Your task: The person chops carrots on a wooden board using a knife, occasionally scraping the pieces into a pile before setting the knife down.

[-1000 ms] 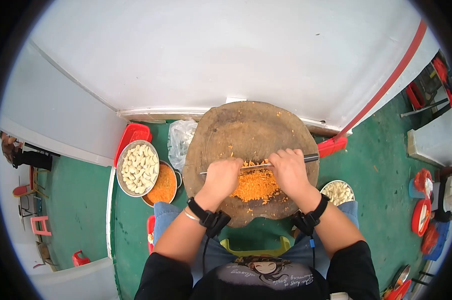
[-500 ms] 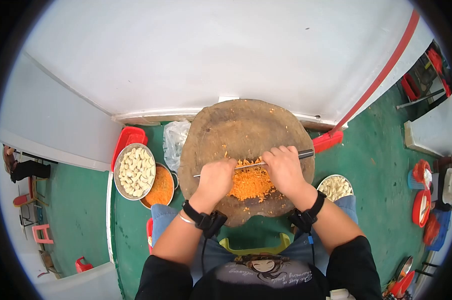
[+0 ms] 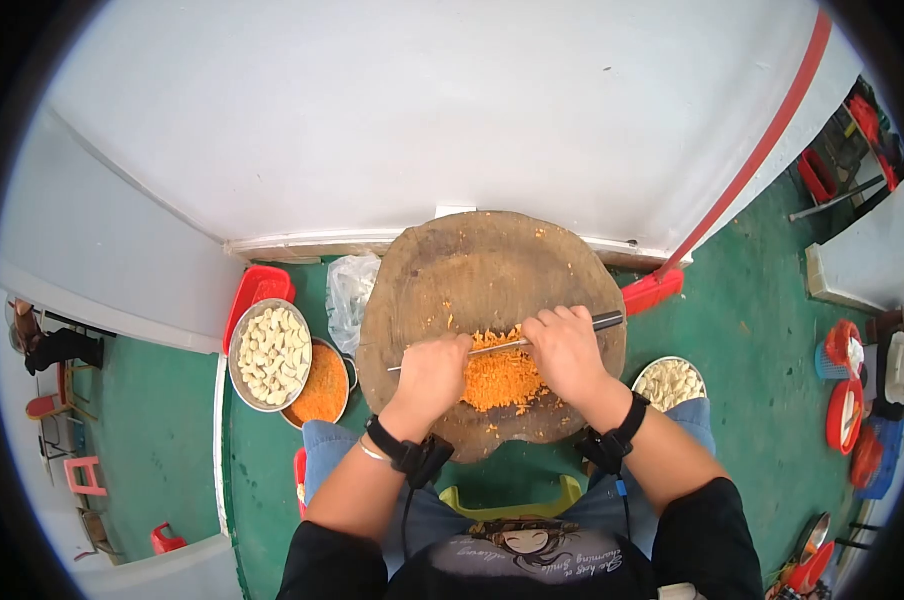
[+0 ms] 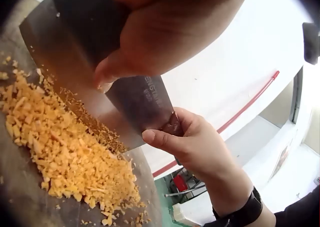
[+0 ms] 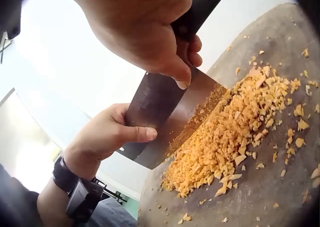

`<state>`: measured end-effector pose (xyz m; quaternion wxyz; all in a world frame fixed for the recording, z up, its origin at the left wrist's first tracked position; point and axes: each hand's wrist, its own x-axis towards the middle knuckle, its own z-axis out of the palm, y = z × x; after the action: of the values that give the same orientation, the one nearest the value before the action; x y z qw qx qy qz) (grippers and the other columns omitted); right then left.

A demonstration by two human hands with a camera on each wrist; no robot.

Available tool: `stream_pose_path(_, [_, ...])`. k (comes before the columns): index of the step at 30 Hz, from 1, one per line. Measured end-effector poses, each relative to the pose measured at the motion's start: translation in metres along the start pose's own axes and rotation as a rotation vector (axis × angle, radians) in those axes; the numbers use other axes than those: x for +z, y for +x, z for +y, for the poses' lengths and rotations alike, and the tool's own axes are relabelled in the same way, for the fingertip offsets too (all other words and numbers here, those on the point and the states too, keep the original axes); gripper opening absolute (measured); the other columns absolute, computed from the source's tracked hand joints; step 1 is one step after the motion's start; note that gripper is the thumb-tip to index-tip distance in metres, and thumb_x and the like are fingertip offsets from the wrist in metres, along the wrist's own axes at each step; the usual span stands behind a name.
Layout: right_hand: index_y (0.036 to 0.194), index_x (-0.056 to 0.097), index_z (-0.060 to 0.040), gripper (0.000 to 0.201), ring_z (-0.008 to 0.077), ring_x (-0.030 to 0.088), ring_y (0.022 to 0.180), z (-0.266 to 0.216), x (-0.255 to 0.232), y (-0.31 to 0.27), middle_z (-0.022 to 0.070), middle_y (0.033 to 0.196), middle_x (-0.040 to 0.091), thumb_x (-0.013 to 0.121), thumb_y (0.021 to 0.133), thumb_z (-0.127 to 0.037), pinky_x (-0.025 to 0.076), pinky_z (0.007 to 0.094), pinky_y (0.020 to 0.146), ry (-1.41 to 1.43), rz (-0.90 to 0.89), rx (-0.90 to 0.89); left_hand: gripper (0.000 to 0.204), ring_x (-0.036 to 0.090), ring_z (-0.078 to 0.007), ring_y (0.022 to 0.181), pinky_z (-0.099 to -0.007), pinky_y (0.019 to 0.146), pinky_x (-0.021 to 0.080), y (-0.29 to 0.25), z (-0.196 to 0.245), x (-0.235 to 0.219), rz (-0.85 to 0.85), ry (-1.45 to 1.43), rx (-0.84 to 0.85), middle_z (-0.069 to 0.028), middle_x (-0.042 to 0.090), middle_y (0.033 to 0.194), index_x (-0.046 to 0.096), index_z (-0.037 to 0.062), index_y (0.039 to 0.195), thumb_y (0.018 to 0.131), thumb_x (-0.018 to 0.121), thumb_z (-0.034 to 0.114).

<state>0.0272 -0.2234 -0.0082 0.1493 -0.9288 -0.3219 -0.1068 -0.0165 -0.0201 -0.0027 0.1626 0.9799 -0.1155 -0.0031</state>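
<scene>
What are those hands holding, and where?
A cleaver. The right hand grips it where handle meets blade; the left hand pinches the blade near its far end.

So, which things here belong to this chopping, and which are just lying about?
For the chopping:
cleaver, gripped by left hand and right hand
chopping block
chopped orange pieces
orange-filled bowl, probably

Apparently just lying about:
pink stool
red tray
plastic bag
pale-food bowls, though perhaps for later

Broad cleaver (image 5: 159, 100) amid orange bits (image 5: 218, 139)
</scene>
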Motion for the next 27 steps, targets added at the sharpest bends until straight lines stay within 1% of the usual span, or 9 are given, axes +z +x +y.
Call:
stream_pose_path(7, [0.072,0.055,-0.0125,0.004,0.0221,0.056,0.075,0.002,-0.003,0.004,0.0043,0.07,0.056,0.056,0.076,-0.011,0.036,0.0369,0.071,0.006,0.016,0.002,0.006,0.061,-0.035,0.072,-0.0456,0.062,0.047,0.005,0.001,-0.003,0.016,-0.022,-0.007,-0.0153,0.06,0.073,0.056,0.0054,0.079,0.076,0.059,0.009])
stream_pose_path(9, [0.072,0.055,-0.0125,0.004,0.0223,0.056,0.075,0.002,0.006,0.002,0.0041,0.071,0.056,0.057,0.075,-0.011,0.037,0.0371,0.071,-0.002,-0.021,0.02,0.006,0.061,-0.0347,0.073,-0.0454,0.062,0.047,0.006,-0.001,0.003,-0.057,0.042,-0.017,-0.0152,0.06,0.072,0.056,0.0053,0.079,0.076,0.059,0.009])
stream_pose_path(13, [0.072,0.055,-0.0125,0.004,0.0227,0.056,0.076,0.007,0.003,0.006,0.0041,0.071,0.057,0.059,0.074,-0.011,0.037,0.0376,0.072,0.036,0.029,0.004,0.006,0.062,-0.0346,0.072,-0.0456,0.061,0.047,0.009,0.001,0.0,-0.014,0.029,-0.026,-0.0149,0.06,0.072,0.056,0.0055,0.079,0.076,0.059,0.009])
stream_pose_path(15, [0.072,0.055,-0.0122,0.015,0.0231,0.056,0.077,0.008,0.008,0.006,0.0029,0.072,0.057,0.07,0.069,-0.015,0.037,0.0374,0.073,-0.007,0.011,0.056,0.006,0.062,-0.0347,0.07,-0.0459,0.06,0.046,0.014,-0.002,0.006,0.035,0.011,0.02,-0.015,0.061,0.073,0.055,0.0057,0.079,0.076,0.059,0.009])
stream_pose_path(19, [0.072,0.055,-0.0119,0.016,0.0232,0.056,0.078,0.012,0.001,0.011,0.0031,0.074,0.057,0.07,0.069,-0.015,0.037,0.0381,0.074,0.019,-0.026,0.036,0.005,0.062,-0.0345,0.07,-0.0456,0.06,0.046,0.015,0.0,-0.004,-0.005,-0.011,-0.003,-0.015,0.061,0.074,0.055,0.006,0.079,0.077,0.059,0.009])
stream_pose_path(21, [0.074,0.057,-0.012,0.007,0.0235,0.056,0.077,0.008,-0.006,0.011,0.0041,0.073,0.058,0.063,0.072,-0.012,0.037,0.0383,0.072,-0.01,0.035,0.014,0.004,0.062,-0.0344,0.072,-0.0451,0.061,0.047,0.013,0.004,-0.01,-0.022,0.024,-0.037,-0.0152,0.061,0.074,0.056,0.0061,0.079,0.077,0.058,0.008])
stream_pose_path(22, [0.074,0.057,-0.012,0.007,0.0235,0.056,0.077,0.008,-0.002,0.009,0.0041,0.073,0.058,0.063,0.072,-0.012,0.037,0.0383,0.072,-0.008,0.029,0.015,0.004,0.062,-0.0344,0.072,-0.0451,0.061,0.047,0.014,0.003,-0.005,-0.026,0.02,-0.039,-0.0152,0.061,0.074,0.056,0.0061,0.079,0.077,0.058,0.008])
stream_pose_path(24, [0.074,0.057,-0.0119,0.015,0.0239,0.056,0.078,0.01,0.008,0.007,0.0035,0.072,0.057,0.071,0.069,-0.015,0.037,0.0382,0.073,-0.006,-0.015,0.044,0.003,0.062,-0.0345,0.074,-0.0449,0.062,0.047,0.016,0.0,0.005,-0.02,0.032,-0.021,-0.0154,0.061,0.074,0.056,0.0063,0.079,0.076,0.058,0.008])
stream_pose_path(27, [0.074,0.058,-0.0119,0.015,0.024,0.056,0.078,0.013,-0.001,0.01,0.0038,0.072,0.057,0.071,0.069,-0.015,0.037,0.0382,0.073,0.016,-0.001,0.029,0.003,0.062,-0.0346,0.074,-0.045,0.062,0.047,0.015,0.001,-0.005,-0.03,-0.02,-0.024,-0.0154,0.061,0.074,0.056,0.0062,0.078,0.076,0.057,0.007])
